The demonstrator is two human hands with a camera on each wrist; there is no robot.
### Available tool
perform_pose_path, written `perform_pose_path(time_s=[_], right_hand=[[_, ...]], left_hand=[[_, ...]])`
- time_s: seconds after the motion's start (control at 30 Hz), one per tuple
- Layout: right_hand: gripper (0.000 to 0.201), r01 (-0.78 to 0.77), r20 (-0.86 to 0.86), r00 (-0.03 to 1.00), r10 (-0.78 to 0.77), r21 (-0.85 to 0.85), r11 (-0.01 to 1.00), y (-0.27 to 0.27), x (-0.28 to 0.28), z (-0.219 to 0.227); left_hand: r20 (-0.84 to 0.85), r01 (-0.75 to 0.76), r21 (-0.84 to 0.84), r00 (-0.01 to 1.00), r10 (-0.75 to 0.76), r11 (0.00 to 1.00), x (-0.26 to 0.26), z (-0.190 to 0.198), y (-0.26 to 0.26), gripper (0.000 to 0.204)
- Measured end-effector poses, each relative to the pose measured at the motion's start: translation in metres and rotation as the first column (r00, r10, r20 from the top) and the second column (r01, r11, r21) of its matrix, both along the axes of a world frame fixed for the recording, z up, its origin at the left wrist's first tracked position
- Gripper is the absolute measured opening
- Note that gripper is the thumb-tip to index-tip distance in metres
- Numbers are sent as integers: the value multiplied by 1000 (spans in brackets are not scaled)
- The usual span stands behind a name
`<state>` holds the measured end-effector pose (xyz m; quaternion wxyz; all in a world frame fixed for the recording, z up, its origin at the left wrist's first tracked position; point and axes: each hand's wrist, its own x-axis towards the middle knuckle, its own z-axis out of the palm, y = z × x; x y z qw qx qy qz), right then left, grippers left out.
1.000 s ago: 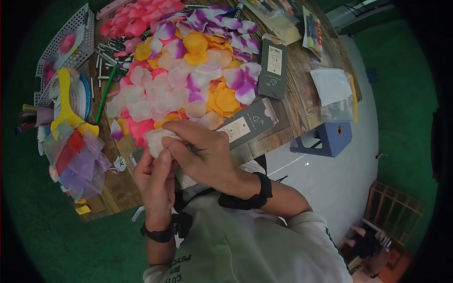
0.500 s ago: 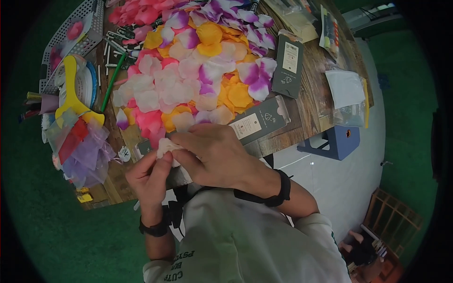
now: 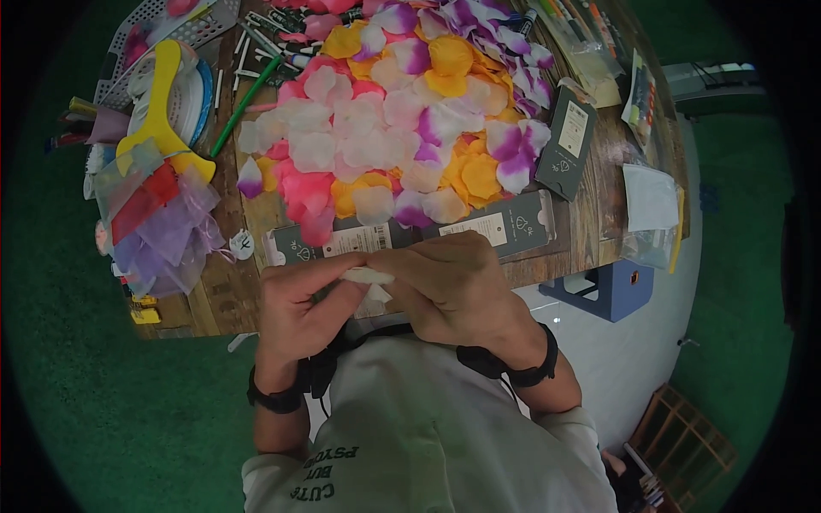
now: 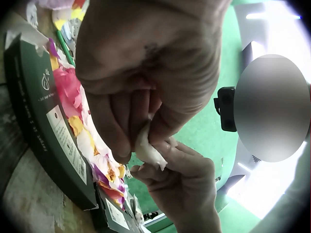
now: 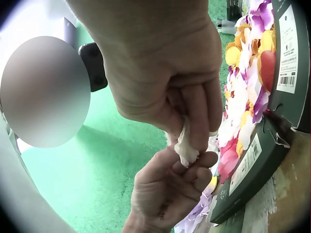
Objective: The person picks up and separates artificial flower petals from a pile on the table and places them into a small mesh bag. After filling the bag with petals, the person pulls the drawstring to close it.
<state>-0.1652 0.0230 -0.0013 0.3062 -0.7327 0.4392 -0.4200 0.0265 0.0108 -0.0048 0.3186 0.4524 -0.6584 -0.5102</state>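
A small, soft white piece (image 3: 368, 275), crumpled like tissue or a fabric petal, is pinched between both hands near the table's front edge. My left hand (image 3: 308, 303) grips its left end with thumb and forefinger. From the other side my right hand (image 3: 466, 291) pinches it, the fingertips of both hands meeting. The left wrist view shows the white piece (image 4: 148, 150) bunched and twisted between thumb and fingers. Just beyond the hands lie dark green boxes (image 3: 530, 224) with white labels. Behind them spreads a heap of pink, white, orange and purple petals (image 3: 368, 128).
At left are a yellow Y-shaped piece (image 3: 162, 98), sheer purple bags (image 3: 184, 235), a green stick (image 3: 244, 107) and a perforated basket (image 3: 214, 26). Another dark box (image 3: 569, 141) and a clear bag (image 3: 650, 205) lie at right. A blue stool (image 3: 603, 286) stands beside the table.
Both hands have moved rightward in the head view and come level, fingertips together. The white piece went from a loose crumple to a narrower fold. The camera view has shifted too.
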Motion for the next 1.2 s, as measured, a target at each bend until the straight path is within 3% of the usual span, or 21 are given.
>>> perform_pose_path(time_s=[0.1,0.13,0.17,0.2,0.23,0.27,0.37,0.4,0.43,0.57,0.63,0.83,0.97,1.03,1.07,1.13,1.2], right_hand=[[17,65,-46,997,-61,84,994,-1,-1,1],[17,57,-45,998,-54,82,995,-3,0,1],[14,167,-29,986,-165,198,966,-7,0,1],[12,271,-26,961,-277,316,909,-10,0,0],[15,317,-148,948,-283,338,886,-15,-2,2],[15,314,-147,949,-279,341,886,-19,-2,-1],[20,332,-295,925,-241,314,889,-31,-1,-8],[23,327,-352,920,-172,445,834,-37,0,-6],[26,326,-398,913,-95,569,755,-41,2,-5],[21,319,-392,918,-58,646,694,-47,7,-10],[21,268,-281,955,-89,705,656,-48,5,-10],[24,258,-157,964,-214,740,621,-45,-1,-4],[26,290,-259,956,-140,751,594,-47,8,-6],[23,338,-459,888,-39,593,731,-46,12,-15],[23,336,-456,889,-40,591,734,-46,13,-19],[26,310,-449,889,-90,445,840,-43,15,-28],[25,320,-384,912,-143,452,833,-42,14,-28]], left_hand=[[40,4,31,999,-5,1000,1,2,1,22],[0,-114,89,993,115,989,3,-3,3,21],[-32,-227,152,972,235,962,6,-7,4,19],[-28,-233,153,970,240,960,8,-9,4,19],[-138,-299,223,933,333,928,9,-11,2,18],[-238,-351,298,873,426,888,10,-12,1,18],[-310,-379,411,798,518,829,14,-11,1,19],[-340,-384,466,754,562,797,15,-11,0,19],[-337,-388,467,753,565,795,16,-13,1,19],[-334,-348,470,781,528,812,17,-20,6,20],[-322,-353,465,787,526,812,15,-20,5,20],[-317,-331,479,798,512,813,15,-22,3,21],[-326,-333,508,779,535,794,15,-24,3,20],[-331,-333,510,776,538,793,16,-25,4,20],[-334,-333,502,777,534,798,15,-25,4,19],[-334,-336,492,779,530,803,16,-25,4,19],[-328,-336,498,781,532,800,16,-26,5,19]])
